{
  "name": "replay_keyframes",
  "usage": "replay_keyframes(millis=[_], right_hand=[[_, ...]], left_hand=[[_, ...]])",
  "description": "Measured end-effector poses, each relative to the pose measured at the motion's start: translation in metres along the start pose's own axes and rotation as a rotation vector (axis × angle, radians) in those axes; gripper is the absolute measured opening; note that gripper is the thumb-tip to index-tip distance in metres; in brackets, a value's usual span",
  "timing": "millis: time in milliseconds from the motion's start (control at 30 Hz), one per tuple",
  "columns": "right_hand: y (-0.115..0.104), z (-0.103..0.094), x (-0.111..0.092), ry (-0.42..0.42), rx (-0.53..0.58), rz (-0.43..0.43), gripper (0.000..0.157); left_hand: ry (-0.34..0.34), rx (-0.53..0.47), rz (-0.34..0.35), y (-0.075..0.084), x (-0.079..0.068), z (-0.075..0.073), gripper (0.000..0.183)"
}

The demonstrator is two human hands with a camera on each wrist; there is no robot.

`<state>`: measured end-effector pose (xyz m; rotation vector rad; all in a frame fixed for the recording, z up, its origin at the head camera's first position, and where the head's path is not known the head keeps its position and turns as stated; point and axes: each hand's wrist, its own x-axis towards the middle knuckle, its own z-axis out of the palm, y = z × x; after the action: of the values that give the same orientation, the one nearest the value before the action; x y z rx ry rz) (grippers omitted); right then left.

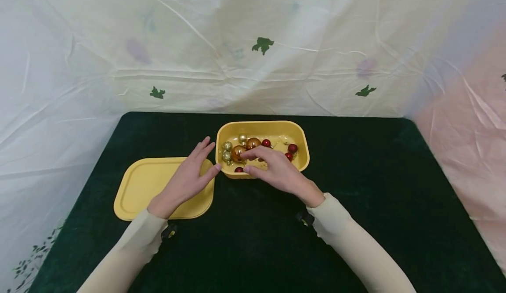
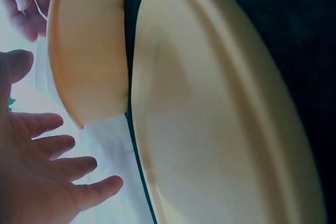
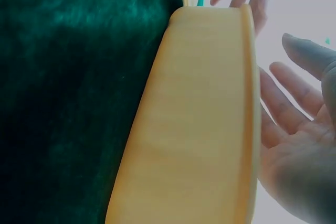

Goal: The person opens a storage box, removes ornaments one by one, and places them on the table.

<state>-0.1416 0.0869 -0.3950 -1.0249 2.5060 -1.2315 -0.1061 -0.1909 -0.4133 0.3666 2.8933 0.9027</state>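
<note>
A yellow rectangular box [image 1: 261, 124] holds several small Christmas baubles: shiny amber ones [image 1: 253, 143], glittery gold ones [image 1: 226, 156] and dark red ones [image 1: 292, 148]. My right hand [image 1: 278, 170] hovers over the box's near side, fingers loosely bent and thumb apart. Nothing shows between those fingers [image 3: 283, 100] in the right wrist view. Spread wide, my left hand [image 1: 186, 181] is above the yellow lid [image 1: 148, 183], its thumb tip close to the box's left rim. In the left wrist view its fingers are straight and hold nothing. The right hand hides some of the baubles.
The lid lies flat on a dark green cloth-covered table [image 1: 253, 240], left of the box. Behind the table hangs a pale curtain [image 1: 197, 64] with green leaf-like prints. Both forearms wear cream sleeves, with a dark device [image 1: 305, 218] under the right wrist.
</note>
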Motion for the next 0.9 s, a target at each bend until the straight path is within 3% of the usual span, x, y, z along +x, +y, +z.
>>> replay_keyframes(millis=[400,700,900], right_hand=[[0.012,0.006,0.027,-0.108,-0.029,0.011,0.035],[0.014,0.007,0.043,-0.237,-0.063,0.097,0.034],[0.016,0.007,0.051,-0.308,-0.081,0.109,0.032]], left_hand=[[-0.007,0.036,0.014,0.0,0.004,0.005,0.07],[-0.026,0.051,0.012,0.0,0.004,0.005,0.071],[-0.044,0.067,0.007,0.001,0.004,0.005,0.071]])
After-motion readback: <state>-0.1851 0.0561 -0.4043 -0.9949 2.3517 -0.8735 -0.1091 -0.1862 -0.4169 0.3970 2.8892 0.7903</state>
